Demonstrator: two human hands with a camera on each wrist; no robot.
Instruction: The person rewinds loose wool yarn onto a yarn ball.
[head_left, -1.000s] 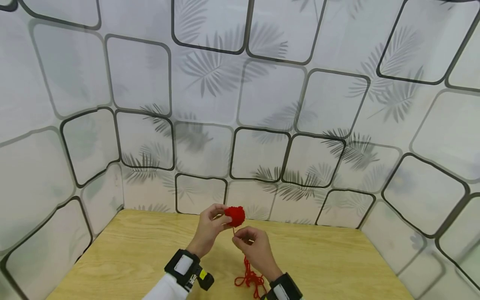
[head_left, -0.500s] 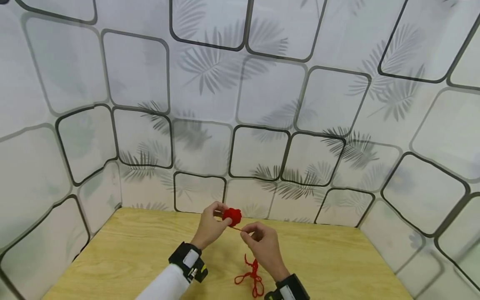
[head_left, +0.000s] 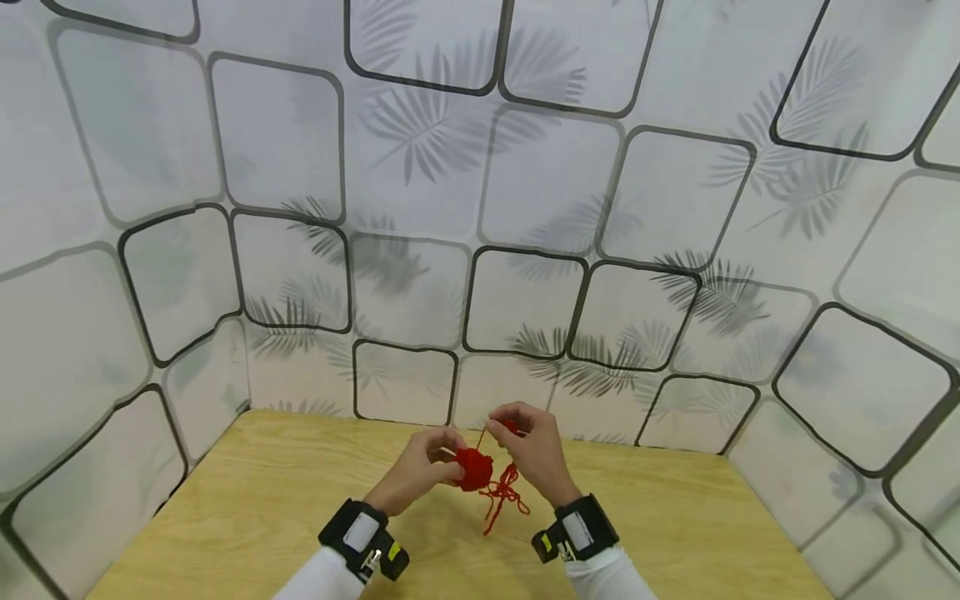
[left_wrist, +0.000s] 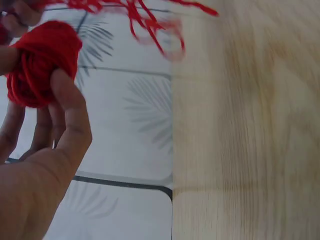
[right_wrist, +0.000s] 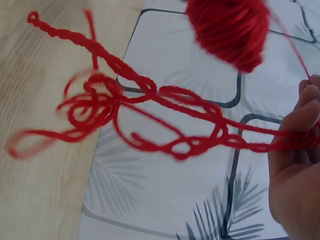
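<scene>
My left hand (head_left: 423, 468) holds a small red ball of yarn (head_left: 474, 469) between thumb and fingers, a little above the table. In the left wrist view the thumb presses on the ball's wound strands (left_wrist: 45, 55). To its right and slightly higher, my right hand (head_left: 534, 442) pinches a taut strand that runs up from the ball. A loose, looped tangle of red yarn (head_left: 504, 492) hangs from the right hand. The right wrist view shows the twisted tangle (right_wrist: 175, 145) stretching from the curled fingers (right_wrist: 300, 117), with the ball (right_wrist: 230, 30) apart above it.
A light wood-grain table (head_left: 675, 517) lies under both hands. Behind and beside it stands a pale wall covering (head_left: 420, 292) with rounded squares and leaf prints. Each wrist wears a black strap with a camera (head_left: 577, 529).
My right hand has risen and swung round the ball, drawing the strand from below it to above. The loose yarn has shifted upward with that hand. The ball has dropped a little.
</scene>
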